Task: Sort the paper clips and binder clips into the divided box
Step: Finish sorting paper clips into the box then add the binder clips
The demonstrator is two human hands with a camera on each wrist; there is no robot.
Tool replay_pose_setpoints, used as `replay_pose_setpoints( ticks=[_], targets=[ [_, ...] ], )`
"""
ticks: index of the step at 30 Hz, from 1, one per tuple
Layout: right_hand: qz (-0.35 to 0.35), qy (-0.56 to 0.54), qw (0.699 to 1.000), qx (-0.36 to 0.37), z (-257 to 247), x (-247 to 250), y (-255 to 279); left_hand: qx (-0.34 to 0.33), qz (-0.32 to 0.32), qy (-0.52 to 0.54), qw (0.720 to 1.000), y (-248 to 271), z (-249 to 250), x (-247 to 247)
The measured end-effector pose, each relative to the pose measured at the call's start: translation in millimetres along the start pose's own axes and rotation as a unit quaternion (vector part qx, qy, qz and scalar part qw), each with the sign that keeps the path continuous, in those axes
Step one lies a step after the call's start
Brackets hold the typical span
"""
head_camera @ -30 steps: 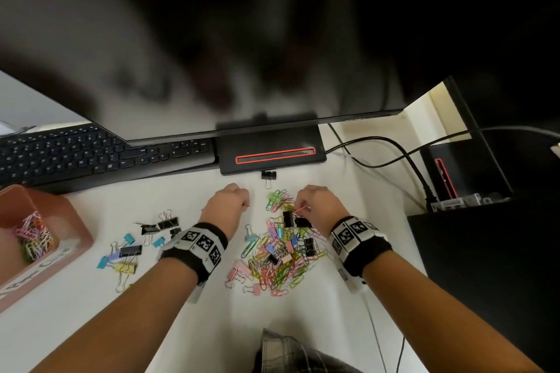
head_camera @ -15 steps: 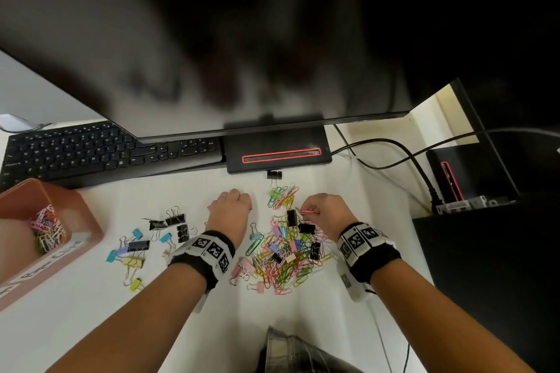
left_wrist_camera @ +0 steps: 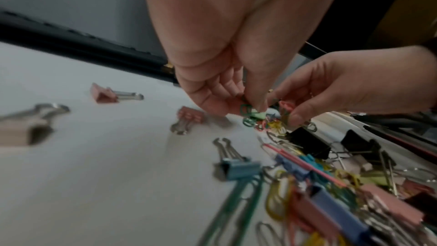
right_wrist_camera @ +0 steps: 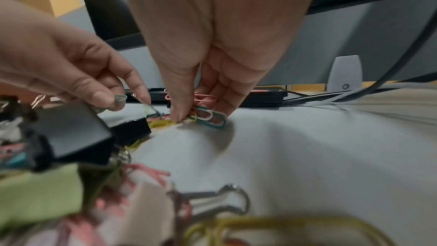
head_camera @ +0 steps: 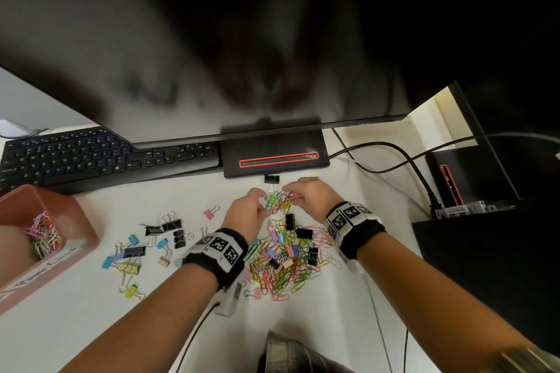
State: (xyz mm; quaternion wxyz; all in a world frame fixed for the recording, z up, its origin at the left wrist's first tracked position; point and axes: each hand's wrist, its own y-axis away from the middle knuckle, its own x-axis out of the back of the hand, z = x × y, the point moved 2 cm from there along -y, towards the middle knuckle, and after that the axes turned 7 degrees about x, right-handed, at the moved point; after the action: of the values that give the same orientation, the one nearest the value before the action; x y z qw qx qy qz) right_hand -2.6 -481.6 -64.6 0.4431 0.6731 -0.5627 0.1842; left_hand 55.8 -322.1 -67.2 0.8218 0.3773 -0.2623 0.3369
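A mixed pile of coloured paper clips and binder clips (head_camera: 285, 257) lies on the white desk. At its far end sits a small cluster of paper clips (head_camera: 278, 203), and both hands meet there. My left hand (head_camera: 263, 200) pinches green paper clips (left_wrist_camera: 247, 112) between thumb and fingertips. My right hand (head_camera: 291, 195) pinches a bunch of pink, green and white paper clips (right_wrist_camera: 205, 113). The pink divided box (head_camera: 75, 221) stands at the far left, with paper clips (head_camera: 42, 236) in one compartment.
A group of separated binder clips (head_camera: 142, 248) lies left of my left wrist, and a pink one (head_camera: 211, 212) sits alone. A black binder clip (head_camera: 271, 179) lies by the monitor stand (head_camera: 272, 145). A keyboard (head_camera: 91, 157) is at back left, cables (head_camera: 394, 154) at right.
My left hand has moved right and forward to the far cluster, beside my right hand. The right hand has shifted forward and now holds several clips rather than one.
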Motion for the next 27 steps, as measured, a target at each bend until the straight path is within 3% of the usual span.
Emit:
replay_pose_setpoints(
  ticks=[9,13,27],
  targets=[
    [0.047,0.002,0.999,0.009,4.9,-13.6,3.2,0.01,0.021,-0.071,0.997,-11.7,-0.7,-12.6],
    [0.047,0.002,0.998,0.03,7.0,-17.3,10.7,0.003,0.028,-0.059,0.998,-7.7,-7.9,-8.6],
    [0.035,0.047,0.998,0.003,0.8,-22.4,17.3,-0.017,0.078,0.07,0.994,27.6,-25.8,51.0]
  ],
)
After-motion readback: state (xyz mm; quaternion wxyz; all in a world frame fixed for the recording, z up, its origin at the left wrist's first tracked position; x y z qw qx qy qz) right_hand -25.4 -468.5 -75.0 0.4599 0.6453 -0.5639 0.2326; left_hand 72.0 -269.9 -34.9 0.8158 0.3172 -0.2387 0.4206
